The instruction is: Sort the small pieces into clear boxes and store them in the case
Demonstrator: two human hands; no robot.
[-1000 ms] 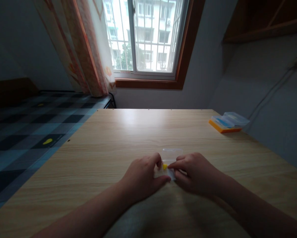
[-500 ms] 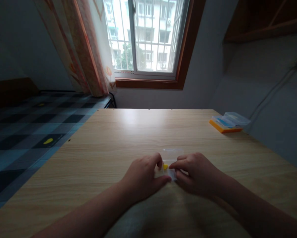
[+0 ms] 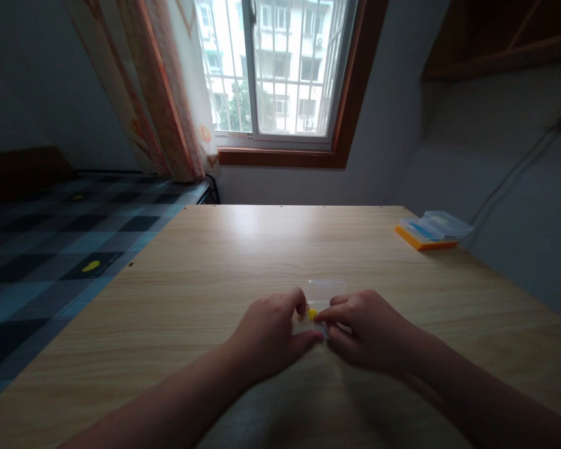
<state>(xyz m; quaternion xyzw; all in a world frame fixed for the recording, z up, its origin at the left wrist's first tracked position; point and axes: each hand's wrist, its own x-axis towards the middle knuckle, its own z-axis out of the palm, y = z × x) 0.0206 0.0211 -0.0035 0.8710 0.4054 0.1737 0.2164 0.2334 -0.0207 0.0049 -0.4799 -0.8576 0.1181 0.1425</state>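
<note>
A small clear plastic box (image 3: pixel 320 331) sits on the table in front of me, its transparent lid (image 3: pixel 326 289) standing open at the back. My left hand (image 3: pixel 273 330) grips the box's left side, index finger curled at the rear and thumb along the front. Inside, toward the left, lies a small yellow piece (image 3: pixel 312 313) whose kind I cannot make out. From the right, my right hand (image 3: pixel 362 327) reaches over the box with bent fingers. Its index fingertip is at the yellow piece, and the thumb is low by the box's right side. Whether it pinches anything is hidden.
An orange-based case (image 3: pixel 420 245) with a clear lid and blue contents stands at the table's far right. Pale wood table (image 3: pixel 214 268) surrounds my hands. A checked bed (image 3: pixel 97 231) lies to the left; a window (image 3: pixel 289 75) and curtain (image 3: pixel 153 93) are ahead.
My right hand has shifted slightly left, bringing its index fingertip to the yellow piece and covering more of the box. My left hand and the box have stayed put.
</note>
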